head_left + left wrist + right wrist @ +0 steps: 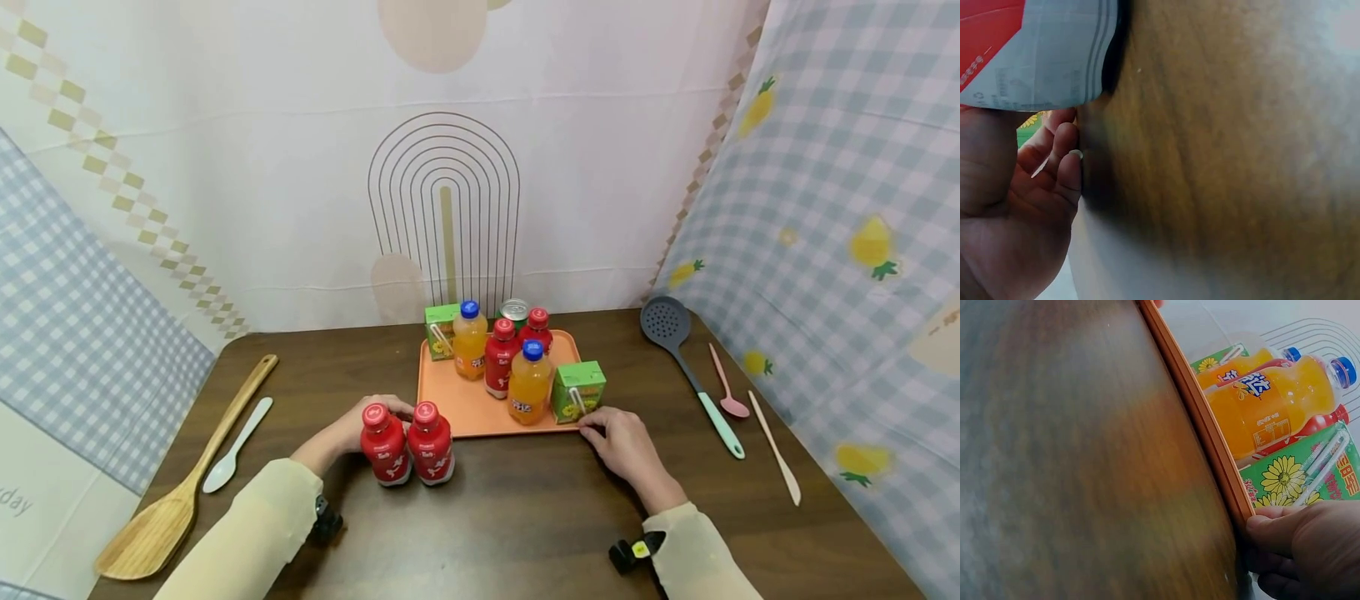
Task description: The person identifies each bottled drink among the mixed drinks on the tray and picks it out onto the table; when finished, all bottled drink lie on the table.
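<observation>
An orange tray (465,412) holds a green drink carton (579,385) at its front right corner and another green carton (437,321) at the back left. Two orange soda bottles (529,387), two red bottles (501,360) and a can (514,312) stand between them. My right hand (622,440) pinches the tray's front right corner, thumb on the rim and fingers beneath. My left hand (347,429) reaches behind two more red bottles (386,450) to grip the tray's left front corner; the bottles partly hide it. Its curled fingers (1067,172) show below a bottle (1054,56).
On the left lie a wooden spatula (161,525) and a white spoon (232,454). To the right are a grey skimmer (667,321), a pink spoon (731,404) and a pale knife (776,450). Patterned cloths hang behind and beside the table (480,533).
</observation>
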A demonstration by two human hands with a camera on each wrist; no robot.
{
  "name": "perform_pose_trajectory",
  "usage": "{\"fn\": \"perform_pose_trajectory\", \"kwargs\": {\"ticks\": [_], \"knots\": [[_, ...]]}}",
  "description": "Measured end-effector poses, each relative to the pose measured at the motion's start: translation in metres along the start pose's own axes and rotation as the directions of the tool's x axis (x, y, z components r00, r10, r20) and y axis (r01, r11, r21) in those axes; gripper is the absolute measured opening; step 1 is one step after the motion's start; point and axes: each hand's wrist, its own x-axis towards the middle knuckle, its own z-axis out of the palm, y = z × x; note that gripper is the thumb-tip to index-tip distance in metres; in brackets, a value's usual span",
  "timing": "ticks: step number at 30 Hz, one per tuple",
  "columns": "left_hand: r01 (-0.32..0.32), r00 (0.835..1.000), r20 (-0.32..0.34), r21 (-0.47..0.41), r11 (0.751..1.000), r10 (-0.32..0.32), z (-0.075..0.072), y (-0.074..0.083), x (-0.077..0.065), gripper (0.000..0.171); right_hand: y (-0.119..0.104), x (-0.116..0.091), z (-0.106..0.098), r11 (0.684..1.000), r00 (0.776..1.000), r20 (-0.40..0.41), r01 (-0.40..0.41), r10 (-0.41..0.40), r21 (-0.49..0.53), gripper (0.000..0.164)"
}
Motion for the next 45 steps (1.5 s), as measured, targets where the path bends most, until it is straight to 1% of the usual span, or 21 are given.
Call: {"fn": "perform_pose_trajectory", "kwargs": {"ticks": [3, 7, 10, 15, 18, 20, 23, 25, 27, 32, 34, 35, 37, 39, 42, 43, 45], "knots": [[-0.051, 0.997, 0.051, -0.002, 0.999, 0.051, -0.006, 0.017, -0.002, 0.027, 0.000, 0.000, 0.000, 1.000, 1.000, -0.001, 0.000, 0.000, -0.001, 0.005], [-0.092, 0.992, 0.086, 0.023, 0.995, 0.090, -0.009, 0.023, -0.001, 0.026, -0.001, 0.000, 0.000, 1.000, 1.000, -0.007, 0.002, -0.002, -0.002, 0.005], [-0.092, 0.993, 0.078, 0.026, 0.995, 0.089, -0.007, 0.017, 0.000, 0.026, -0.003, 0.001, 0.002, 1.000, 1.000, -0.010, 0.000, 0.001, 0.007, 0.005], [-0.085, 0.996, 0.018, 0.076, 0.993, 0.084, 0.000, -0.010, -0.003, 0.023, -0.009, 0.003, 0.008, 1.000, 1.000, -0.015, 0.019, -0.019, 0.024, 0.005], [-0.042, 0.999, -0.015, 0.103, 0.994, 0.044, 0.000, -0.022, -0.006, 0.020, -0.013, 0.005, 0.013, 0.999, 0.999, -0.013, 0.039, -0.039, 0.031, 0.005], [-0.007, 0.999, -0.034, 0.118, 0.993, 0.011, 0.000, -0.027, -0.008, 0.018, -0.016, 0.006, 0.015, 0.999, 0.999, -0.012, 0.043, -0.043, 0.029, 0.006], [0.046, 0.997, -0.071, 0.135, 0.990, -0.037, 0.000, -0.029, -0.012, 0.016, -0.021, 0.008, 0.018, 0.999, 0.999, -0.009, 0.048, -0.047, 0.023, 0.005], [0.064, 0.994, -0.101, 0.162, 0.985, -0.048, -0.001, -0.029, -0.015, 0.014, -0.024, 0.010, 0.020, 0.999, 0.999, -0.005, 0.049, -0.049, 0.023, 0.004], [0.069, 0.991, -0.128, 0.193, 0.979, -0.045, -0.001, -0.030, -0.019, 0.013, -0.027, 0.012, 0.022, 0.999, 0.999, 0.006, 0.049, -0.049, 0.023, 0.004], [0.097, 0.983, -0.179, 0.288, 0.953, -0.046, -0.001, -0.033, -0.029, 0.015, -0.036, 0.017, 0.027, 0.998, 0.998, 0.036, 0.048, -0.049, 0.032, 0.004], [0.123, 0.980, -0.187, 0.295, 0.948, -0.069, -0.001, -0.036, -0.035, 0.016, -0.039, 0.019, 0.030, 0.998, 0.997, 0.051, 0.053, -0.054, 0.029, 0.004], [0.126, 0.980, -0.188, 0.292, 0.948, -0.072, -0.001, -0.037, -0.038, 0.017, -0.041, 0.020, 0.031, 0.998, 0.997, 0.057, 0.055, -0.056, 0.024, 0.004], [0.151, 0.977, -0.186, 0.274, 0.950, -0.102, -0.001, -0.038, -0.043, 0.018, -0.044, 0.023, 0.032, 0.998, 0.996, 0.063, 0.068, -0.069, 0.014, 0.004], [0.190, 0.971, -0.188, 0.253, 0.949, -0.145, -0.001, -0.037, -0.047, 0.019, -0.046, 0.026, 0.033, 0.997, 0.995, 0.066, 0.081, -0.081, 0.003, 0.004], [0.230, 0.962, -0.203, 0.240, 0.943, -0.182, 0.000, -0.032, -0.051, 0.017, -0.049, 0.029, 0.033, 0.995, 0.993, 0.064, 0.096, -0.096, 0.001, 0.004], [0.240, 0.958, -0.213, 0.237, 0.942, -0.190, 0.000, -0.031, -0.053, 0.017, -0.050, 0.030, 0.034, 0.995, 0.993, 0.065, 0.097, -0.097, 0.001, 0.004], [0.240, 0.955, -0.233, 0.235, 0.942, -0.185, 0.001, -0.028, -0.056, 0.016, -0.052, 0.032, 0.035, 0.995, 0.993, 0.063, 0.100, -0.100, -0.001, 0.004]]}}
